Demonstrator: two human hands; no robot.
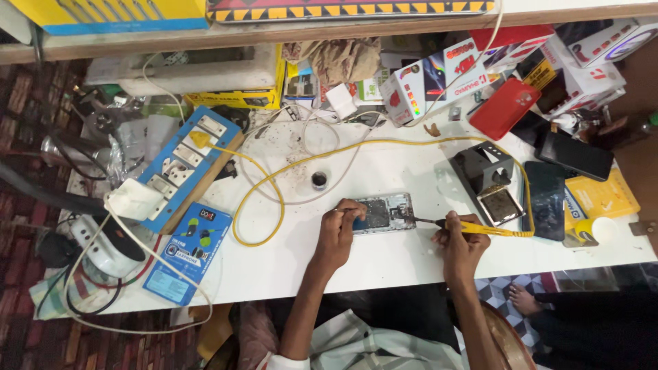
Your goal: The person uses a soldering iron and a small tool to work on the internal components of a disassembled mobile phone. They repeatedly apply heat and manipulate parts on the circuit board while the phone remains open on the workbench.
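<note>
Fingers of your left hand (340, 226) are pinching the left end of the opened grey phone (384, 213), lying lengthwise left-to-right on the white counter (384, 257). Your right hand (458, 241) is gripping the yellow-handled soldering iron (473, 228), its tip pointing left, touching the phone's right end.

Both bare forearms reach up from the bottom edge, slightly converging. The left hand (340, 229) rests palm down, fingers (353, 207) curled and pressed forward. The right hand (460, 241) is clenched in a pen-like grip, knuckles up, wrist bent slightly inward.
</note>
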